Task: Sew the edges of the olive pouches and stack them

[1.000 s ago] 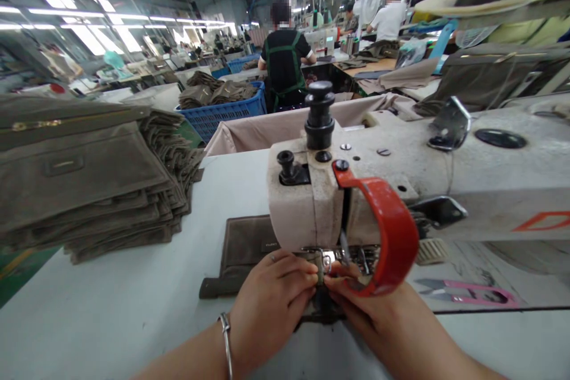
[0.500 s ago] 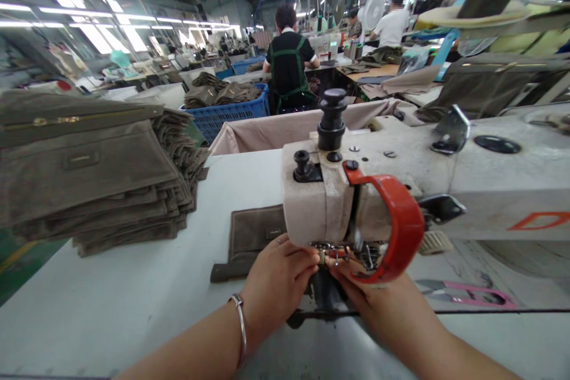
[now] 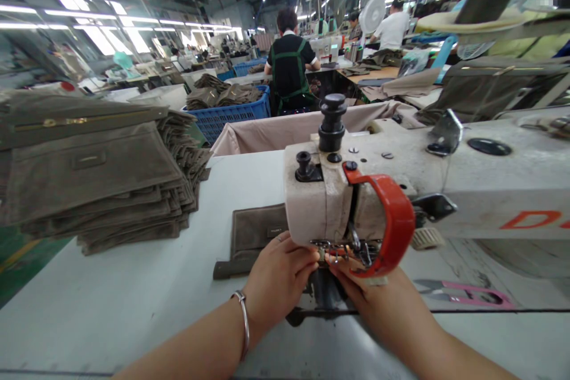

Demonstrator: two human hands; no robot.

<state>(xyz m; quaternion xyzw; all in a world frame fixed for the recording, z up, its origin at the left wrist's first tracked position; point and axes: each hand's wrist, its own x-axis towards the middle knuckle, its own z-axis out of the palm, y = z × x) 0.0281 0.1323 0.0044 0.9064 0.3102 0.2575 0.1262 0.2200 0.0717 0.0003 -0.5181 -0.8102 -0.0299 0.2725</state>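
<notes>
A white sewing machine (image 3: 320,202) with a red curved guard (image 3: 396,219) stands over the work. Just left of its needle, my left hand (image 3: 280,273) is closed, thumb and fingers pinching the edge of a dark grey-brown fabric piece (image 3: 253,225) that bears a small label. From the right, my right hand (image 3: 378,297) reaches under the guard, its fingertips pressed together close to the needle and facing the left ones. What the right fingers pinch is small and partly hidden by the machine.
Left on the white table (image 3: 133,297) is a tall stack of grey-brown fabric pieces (image 3: 98,172). Pink-handled snips (image 3: 476,295) lie at the right. Beyond stand a pink cloth-lined bin (image 3: 267,130), a blue crate (image 3: 231,116) and a seated person (image 3: 289,65).
Both hands stay in nearly the same place at the needle. The view has shifted slightly, and the thread lever beside the guard sits a little differently.
</notes>
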